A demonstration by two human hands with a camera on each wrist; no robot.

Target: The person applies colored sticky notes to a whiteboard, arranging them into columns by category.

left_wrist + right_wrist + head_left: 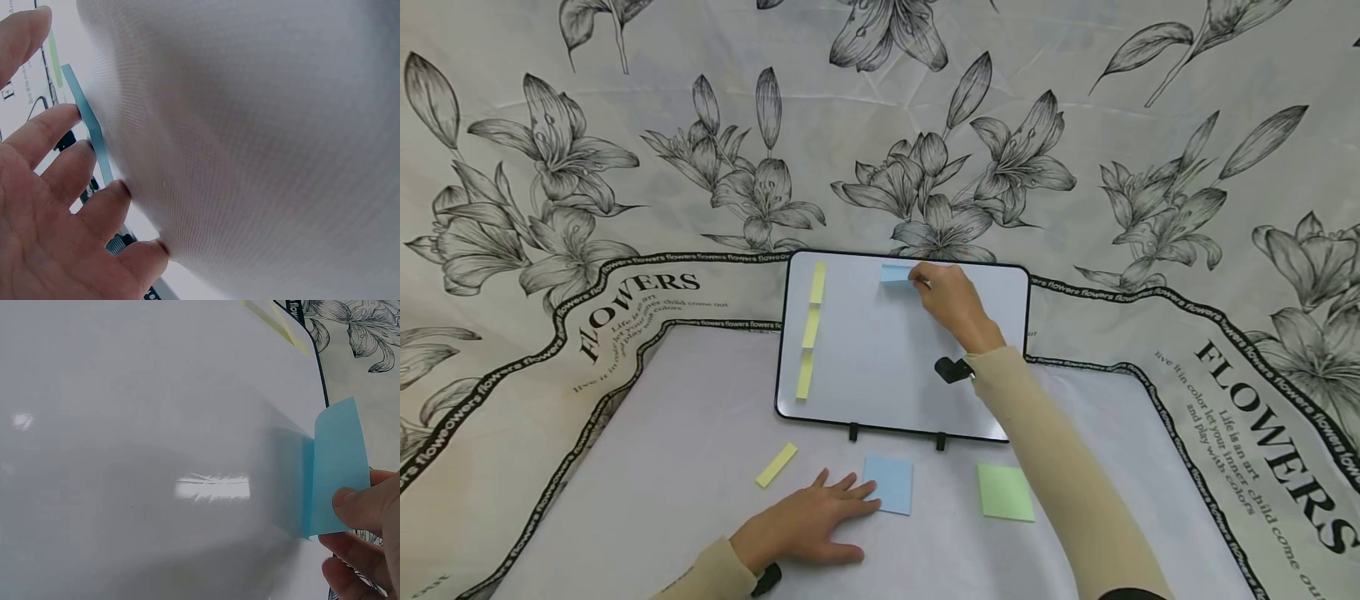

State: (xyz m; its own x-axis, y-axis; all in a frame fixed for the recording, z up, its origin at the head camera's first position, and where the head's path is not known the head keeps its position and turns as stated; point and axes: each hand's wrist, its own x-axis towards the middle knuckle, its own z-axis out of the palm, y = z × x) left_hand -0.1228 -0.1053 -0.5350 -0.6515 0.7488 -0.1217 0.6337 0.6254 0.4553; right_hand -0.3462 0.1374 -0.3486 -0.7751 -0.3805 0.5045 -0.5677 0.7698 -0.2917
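Observation:
A small whiteboard (880, 367) with a dark frame stands on the table. My right hand (953, 302) is at its upper part, where thumb and fingers pinch a blue sticky note (894, 274). In the right wrist view, one edge of that note (340, 456) lies against the board while the pinched part bends away from it. Palm down on the tabletop, my left hand (814, 518) has its fingers spread. Its fingertips touch the left edge of a blue sticky note pad (892, 486), seen edge-on in the left wrist view.
Yellow sticky notes (810, 327) run in a column down the board's left side. A loose yellow strip (777, 465) lies left of the blue pad, and a green sticky note pad (1006, 493) lies to its right. Behind the board hangs a flower-printed cloth (880, 108).

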